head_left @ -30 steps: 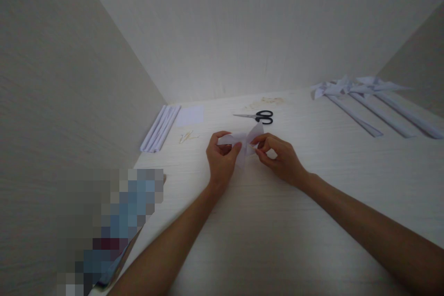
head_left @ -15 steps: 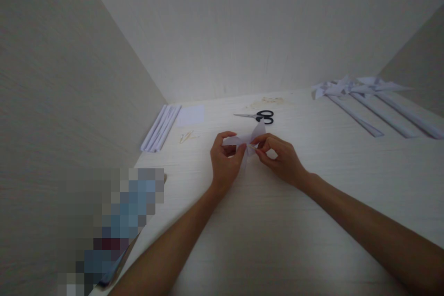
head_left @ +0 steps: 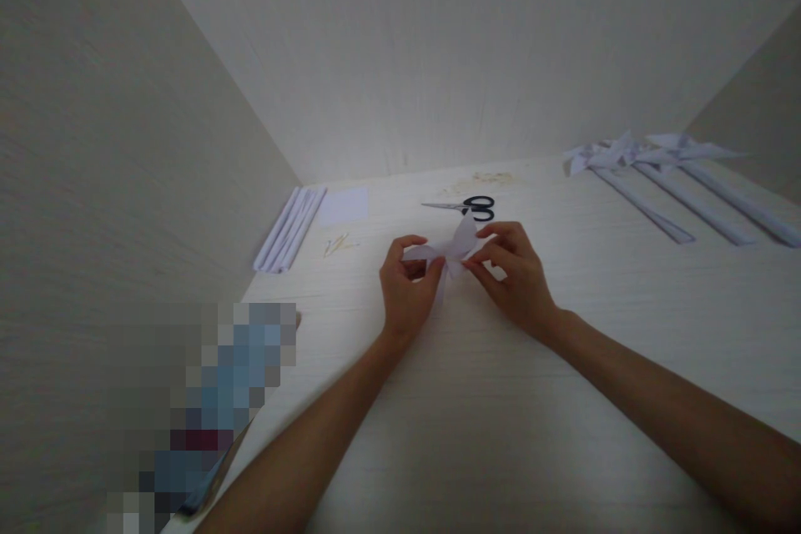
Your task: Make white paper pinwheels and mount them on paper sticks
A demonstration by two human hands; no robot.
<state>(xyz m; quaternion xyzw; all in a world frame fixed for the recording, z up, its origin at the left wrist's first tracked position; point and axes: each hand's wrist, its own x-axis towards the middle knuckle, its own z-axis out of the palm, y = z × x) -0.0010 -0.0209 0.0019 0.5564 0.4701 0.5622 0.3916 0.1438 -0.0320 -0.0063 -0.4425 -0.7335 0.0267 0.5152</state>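
A small folded white paper piece (head_left: 451, 249) with pointed flaps is held just above the pale table (head_left: 476, 400) between both hands. My left hand (head_left: 408, 288) pinches its left side, thumb and fingers closed on the paper. My right hand (head_left: 516, 275) grips the right side, its fingers pressed on a flap. Black-handled scissors (head_left: 471, 207) lie just beyond the paper, apart from both hands.
Several rolled white paper sticks (head_left: 289, 229) lie at the left wall, with a white paper square (head_left: 344, 206) and small thin sticks (head_left: 339, 245) beside them. Paper pinwheels on long paper stems (head_left: 657, 175) lie at the back right. Walls enclose three sides.
My right hand has shifted slightly up and away, regripping the paper's right flap. The paper's upper flap now stands higher, partly covering the scissors. My left hand has barely moved.
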